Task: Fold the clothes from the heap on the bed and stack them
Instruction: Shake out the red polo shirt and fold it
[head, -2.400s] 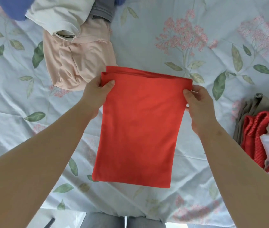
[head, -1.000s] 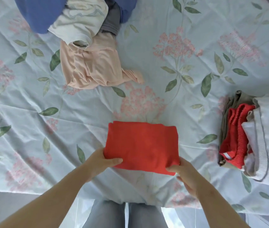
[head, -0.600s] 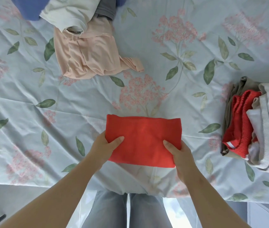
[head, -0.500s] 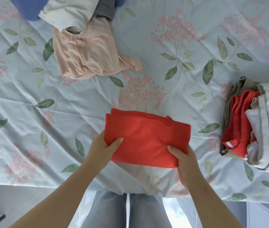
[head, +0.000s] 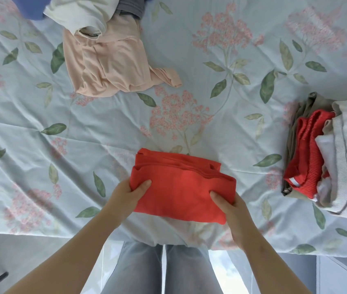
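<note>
- We are holding the folded orange-red fabric garment (head: pixel 181 187) at 6 o'clock on the pale-blue floral bedsheet (head: pixel 104 134); our left hand (head: pixel 126 194) is pinching its left edge, thumb on top;
- our right hand (head: pixel 232 206) is pinching its near right corner likewise;
- the loose peach-and-cream clothes heap (head: pixel 109 60) is lying at 11 o'clock; the folded grey, red and olive stack (head: pixel 327 155) is sitting at 3 o'clock.

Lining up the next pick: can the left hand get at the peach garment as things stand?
Probably not yet: the left hand grips the folded red garment. No clothes lie between it and the peach garment, so once freed the way looks open.
</note>
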`<state>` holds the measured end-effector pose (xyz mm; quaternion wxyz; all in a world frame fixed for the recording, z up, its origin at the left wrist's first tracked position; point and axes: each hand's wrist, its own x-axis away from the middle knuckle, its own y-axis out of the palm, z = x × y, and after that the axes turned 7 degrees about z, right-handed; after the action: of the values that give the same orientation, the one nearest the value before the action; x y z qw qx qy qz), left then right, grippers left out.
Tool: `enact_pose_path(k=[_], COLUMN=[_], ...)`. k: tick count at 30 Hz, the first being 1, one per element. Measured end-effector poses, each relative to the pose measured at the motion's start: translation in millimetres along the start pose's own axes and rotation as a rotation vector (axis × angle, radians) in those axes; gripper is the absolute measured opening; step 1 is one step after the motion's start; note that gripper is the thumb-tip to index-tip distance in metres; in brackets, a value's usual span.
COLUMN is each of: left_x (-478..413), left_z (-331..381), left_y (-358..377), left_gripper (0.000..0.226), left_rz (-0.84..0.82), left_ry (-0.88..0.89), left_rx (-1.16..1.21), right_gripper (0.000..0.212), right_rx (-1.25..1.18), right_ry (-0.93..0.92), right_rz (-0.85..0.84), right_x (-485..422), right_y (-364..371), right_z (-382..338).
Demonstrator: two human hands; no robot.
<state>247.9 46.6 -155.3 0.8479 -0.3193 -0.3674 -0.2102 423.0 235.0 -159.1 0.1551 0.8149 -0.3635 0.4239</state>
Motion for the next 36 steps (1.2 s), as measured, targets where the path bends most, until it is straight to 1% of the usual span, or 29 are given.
enact_pose_path(k=[1, 3, 5, 6, 8, 9, 11, 13, 14, 16, 17, 19, 20, 21, 23, 26, 28, 30, 34, 36], left_x=[-5, -15, -23, -27, -31, -33, -38, -43, -45, -48, -48, -47, -46, -46, -44, -39, -33, -25, -8, -1], left_z=[2, 3, 2, 1, 0, 0, -1, 0, 2, 5, 7, 10, 13, 15, 20, 31, 40, 52, 80, 94], left_y=[2, 9, 18, 22, 31, 34, 37, 35, 34, 32, 31, 26, 24, 22, 17, 12, 11, 13, 23, 32], left_gripper=[0.007, 0.019, 0.027, 0.027, 0.030, 0.033, 0.038, 0.037, 0.035, 0.029, 0.031, 0.048, 0.056, 0.059, 0.047, 0.031, 0.028, 0.028, 0.030, 0.034], left_rz=[0.043, 0.095, 0.163, 0.216, 0.321, 0.354, 0.365, 0.331, 0.313, 0.293, 0.271, 0.168, 0.097, 0.032, -0.041, -0.092, -0.146, -0.176, -0.254, -0.289], left_ry=[0.002, 0.016, 0.050, 0.070, 0.082, 0.059, -0.017, -0.043, -0.040, -0.051, -0.072, -0.125, -0.155, -0.182, -0.209, -0.181, -0.150, -0.116, -0.024, 0.033], left_rx=[-0.020, -0.192, -0.362, -0.384, -0.360, -0.327, -0.253, -0.224, -0.209, -0.103, -0.012, 0.131, 0.131, 0.118, 0.149, 0.228, 0.233, 0.191, 0.080, 0.022], right_gripper=[0.028, 0.016, 0.011, 0.010, 0.025, 0.032, 0.037, 0.035, 0.030, 0.025, 0.028, 0.038, 0.041, 0.042, 0.040, 0.033, 0.030, 0.030, 0.036, 0.042], right_rx=[-0.001, 0.080, 0.212, 0.304, 0.458, 0.484, 0.467, 0.422, 0.389, 0.280, 0.212, 0.137, 0.135, 0.129, 0.070, -0.035, -0.117, -0.197, -0.332, -0.395], right_ry=[0.009, 0.048, 0.047, 0.020, -0.035, -0.038, -0.014, 0.002, 0.004, 0.020, 0.049, 0.129, 0.168, 0.201, 0.233, 0.237, 0.236, 0.242, 0.224, 0.213], right_rz=[0.016, 0.078, 0.173, 0.225, 0.317, 0.349, 0.379, 0.404, 0.421, 0.449, 0.456, 0.450, 0.430, 0.403, 0.359, 0.344, 0.348, 0.353, 0.405, 0.441], right_x=[-4, -15, -26, -31, -37, -39, -40, -43, -44, -48, -49, -50, -49, -47, -42, -30, -20, -7, 19, 28], right_y=[1, 7, 13, 16, 21, 23, 27, 30, 31, 32, 31, 30, 29, 27, 24, 17, 10, 2, -17, -27], right_z=[-3, -4, -2, -1, 2, 4, 5, 5, 4, 1, 0, -3, -5, -7, -12, -18, -21, -23, -14, -9])
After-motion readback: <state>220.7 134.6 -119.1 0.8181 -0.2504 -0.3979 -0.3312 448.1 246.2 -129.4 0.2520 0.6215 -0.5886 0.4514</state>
